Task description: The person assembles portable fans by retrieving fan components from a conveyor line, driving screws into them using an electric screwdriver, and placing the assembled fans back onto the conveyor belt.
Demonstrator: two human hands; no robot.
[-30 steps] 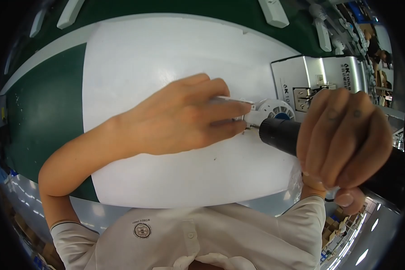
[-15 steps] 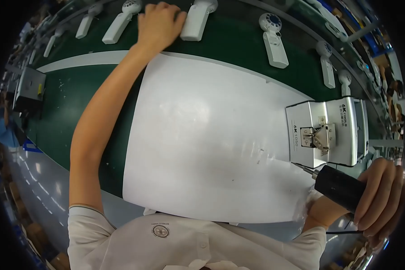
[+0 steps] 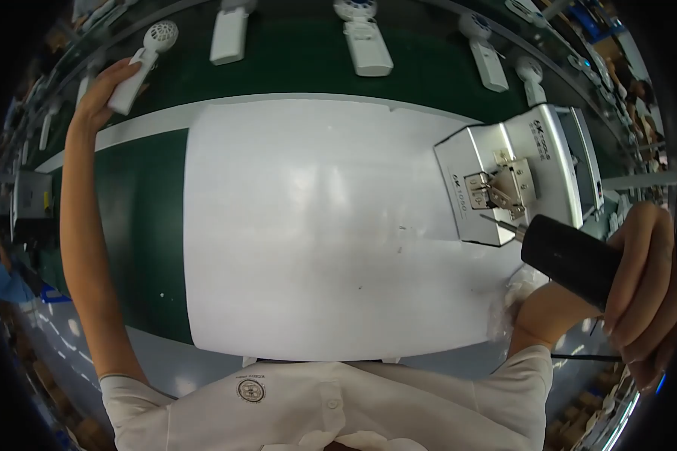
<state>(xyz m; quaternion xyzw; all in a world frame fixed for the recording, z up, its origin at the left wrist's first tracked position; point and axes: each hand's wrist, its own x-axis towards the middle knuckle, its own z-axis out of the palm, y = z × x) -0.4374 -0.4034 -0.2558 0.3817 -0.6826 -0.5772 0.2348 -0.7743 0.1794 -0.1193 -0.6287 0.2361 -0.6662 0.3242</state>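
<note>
At the far left of the belt, my left hand (image 3: 104,92) is closed around the handle of a white handheld fan (image 3: 132,84). The fan's round grille points up and away from me, and its handle slants toward me. On the right, my right hand (image 3: 645,282) grips a black electric screwdriver (image 3: 572,255) by its body. Its thin bit points left, in front of the silver screw feeder (image 3: 557,169), apparently just above the feeder's near edge. Whether a screw sits on the bit is too small to tell.
More white fans, one of them a fan with a blue-centred head (image 3: 368,51), lie in a row on the green belt (image 3: 293,71). A white sheet (image 3: 301,225) covers the bench before me. A grey box (image 3: 34,203) stands at the left, and crumpled clear plastic (image 3: 515,297) lies by my right forearm.
My left hand has moved left and toward me and now holds a fan. The fans have shifted left against the sheet. The screwdriver tip has come closer to the feeder. My view has shifted.
</note>
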